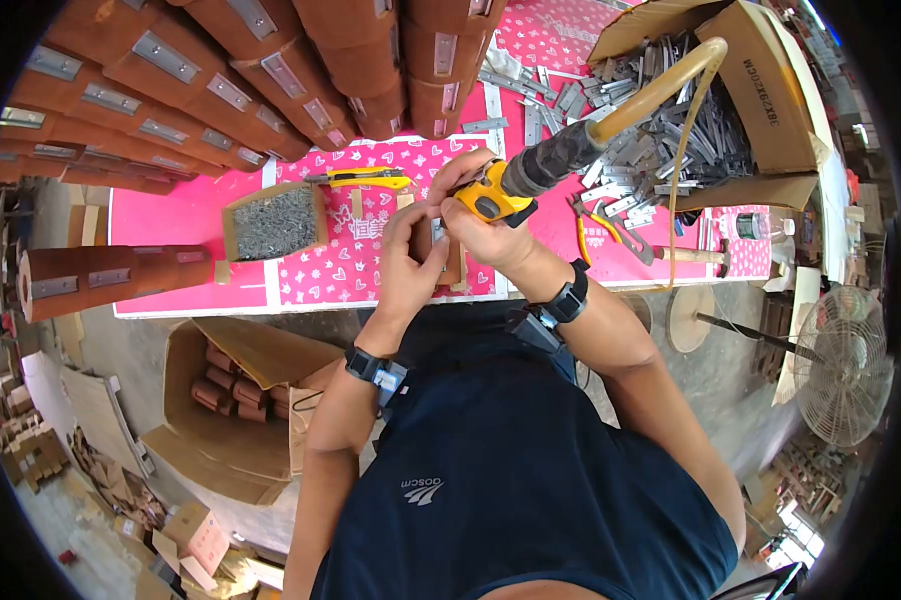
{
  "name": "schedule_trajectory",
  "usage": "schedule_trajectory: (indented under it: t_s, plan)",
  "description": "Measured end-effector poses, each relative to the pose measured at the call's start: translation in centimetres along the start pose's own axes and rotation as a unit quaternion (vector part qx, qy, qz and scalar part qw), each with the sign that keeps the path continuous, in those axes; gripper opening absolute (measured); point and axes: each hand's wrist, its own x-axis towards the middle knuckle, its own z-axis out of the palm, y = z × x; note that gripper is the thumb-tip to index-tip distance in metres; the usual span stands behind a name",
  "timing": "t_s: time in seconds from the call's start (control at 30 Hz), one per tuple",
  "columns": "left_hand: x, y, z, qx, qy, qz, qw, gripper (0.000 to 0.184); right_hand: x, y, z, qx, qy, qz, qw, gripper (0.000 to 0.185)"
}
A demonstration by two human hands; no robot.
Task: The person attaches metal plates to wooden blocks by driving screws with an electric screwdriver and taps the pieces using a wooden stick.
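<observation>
Both the left hand [408, 258] and the right hand [482, 232] are close together near the middle of the frame, above the pink table cover [335, 275]. The right hand is closed around the yellow and black power tool [486, 194]; a pale yellow tube [660, 88] continues from it toward the upper right. The left hand is gripping the brown piece [454, 266] with its thumb and fingers, at the front edge of the table in the centre of the frame. A metal plate [437, 230] shows on this piece, partly covered by the fingers. The tip of the tool is hidden, so I cannot tell if it touches the plate.

To the left of the hands lie a yellow knife [370, 179] and a small box [321, 215] full of screws [275, 222]. At the upper right, many metal strips [730, 150] spill from a carton [770, 90], and yellow-handled pliers [582, 240] lie below them. At the upper left, brown cylinders [350, 45] are stacked in rows
</observation>
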Motion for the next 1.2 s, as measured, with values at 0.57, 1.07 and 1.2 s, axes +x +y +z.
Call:
schedule_trajectory:
  t_s: [0.57,1.07,1.2]
  plan:
    - [0.3,-0.6,0.6,-0.053,-0.054,0.019,0.997,0.069,-1.2,1.0,0.4,-0.137,-0.059,-0.042,0.988,0.024]
    - [0.5,6.0,-2.8,0.28,-0.169,0.158,0.932,0.098,-8.4,-1.8,-9.7,-0.168,0.131,-0.015,0.977,0.024]
    - [1.7,6.2,-2.9,0.309,-0.282,0.099,0.903,0.107,-9.9,-1.1,-11.1,-0.16,0.17,0.005,0.972,0.024]
